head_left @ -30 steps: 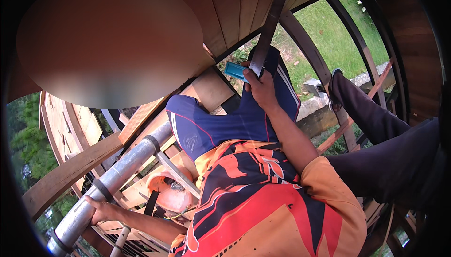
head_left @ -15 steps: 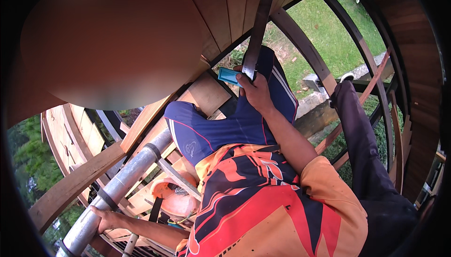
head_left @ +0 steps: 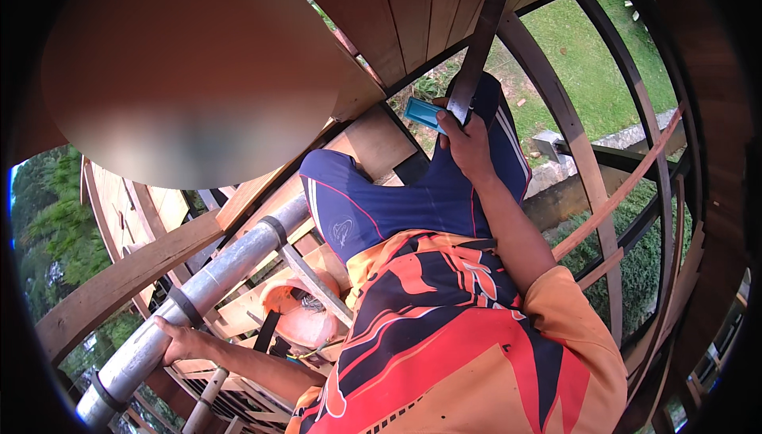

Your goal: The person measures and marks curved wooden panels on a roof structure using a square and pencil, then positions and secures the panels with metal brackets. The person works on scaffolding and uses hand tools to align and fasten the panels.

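My right hand (head_left: 466, 144) is closed around a try square with a long dark metal blade (head_left: 482, 49) and a blue handle (head_left: 424, 113). The blade points up and away, over my knee in blue shorts (head_left: 405, 204), toward the wooden planks. At the lower left, my left hand (head_left: 184, 342) grips a thick grey metal pipe (head_left: 226, 266) fitted with black bands. Its thumb lies along the pipe, and the other fingers are partly hidden.
Curved wooden ribs (head_left: 548, 77) stand at the right, with grass (head_left: 567, 49) below them. A curved beam (head_left: 131, 287) runs along the left. An orange hard hat (head_left: 298, 315) lies beside my body, below the pipe. A large blurred area covers the upper left.
The view has shifted, so my body, try square and pipe sit farther right. A person's dark-trousered leg at the right has left the view. Both hands keep their holds.
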Available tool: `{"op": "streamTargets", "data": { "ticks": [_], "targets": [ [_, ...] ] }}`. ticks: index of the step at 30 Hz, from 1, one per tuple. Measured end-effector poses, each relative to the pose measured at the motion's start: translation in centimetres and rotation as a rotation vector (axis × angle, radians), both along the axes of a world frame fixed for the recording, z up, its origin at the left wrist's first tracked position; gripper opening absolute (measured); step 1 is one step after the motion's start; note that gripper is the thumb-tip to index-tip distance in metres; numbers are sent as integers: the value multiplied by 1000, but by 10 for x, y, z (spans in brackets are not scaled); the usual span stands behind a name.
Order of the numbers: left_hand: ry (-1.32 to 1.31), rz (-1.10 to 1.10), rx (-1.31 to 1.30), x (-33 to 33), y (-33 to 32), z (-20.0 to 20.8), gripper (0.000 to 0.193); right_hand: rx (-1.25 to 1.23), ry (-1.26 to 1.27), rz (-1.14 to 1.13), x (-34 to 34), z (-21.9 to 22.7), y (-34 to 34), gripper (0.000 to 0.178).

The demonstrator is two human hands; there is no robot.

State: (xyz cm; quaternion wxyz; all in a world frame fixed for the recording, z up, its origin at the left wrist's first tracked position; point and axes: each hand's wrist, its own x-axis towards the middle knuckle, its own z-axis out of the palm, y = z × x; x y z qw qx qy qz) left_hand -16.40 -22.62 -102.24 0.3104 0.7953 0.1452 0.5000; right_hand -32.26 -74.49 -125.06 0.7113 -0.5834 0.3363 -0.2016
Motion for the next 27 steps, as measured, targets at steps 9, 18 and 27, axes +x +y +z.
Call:
{"op": "streamTargets", "data": {
  "ticks": [9, 18, 27],
  "targets": [
    [53, 89, 92, -1, 3, 3, 107, -4, 15, 6, 3, 3, 1, 31],
    [38, 109, 51, 1, 18, -4, 104, -20, 13, -3, -4, 3, 0, 30],
    [61, 85, 49, -4, -6, 0, 103, -54, 32, 31, 5, -1, 0, 31]
  ]
}}
